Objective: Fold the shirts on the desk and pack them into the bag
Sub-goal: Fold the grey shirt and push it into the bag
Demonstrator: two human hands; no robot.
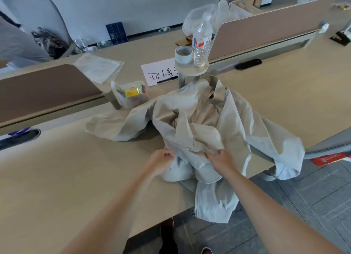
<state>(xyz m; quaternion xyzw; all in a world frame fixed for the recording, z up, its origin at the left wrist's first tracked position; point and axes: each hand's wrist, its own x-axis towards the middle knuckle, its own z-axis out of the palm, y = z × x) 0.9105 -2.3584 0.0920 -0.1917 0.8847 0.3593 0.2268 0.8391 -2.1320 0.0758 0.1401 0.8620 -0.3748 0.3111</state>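
Tan desk [57, 177]: beige shirt heap [199, 120] crumpled at near right edge, part hanging off. Right hand [221, 161] fingers curled, gripping a fold; left hand [161, 159] curled at the hem, pinch unclear. Separate one, spread flat before folding.

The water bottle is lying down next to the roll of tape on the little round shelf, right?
No, the water bottle stands upright, as the head view shows. It is next to the roll of tape on the little round shelf.
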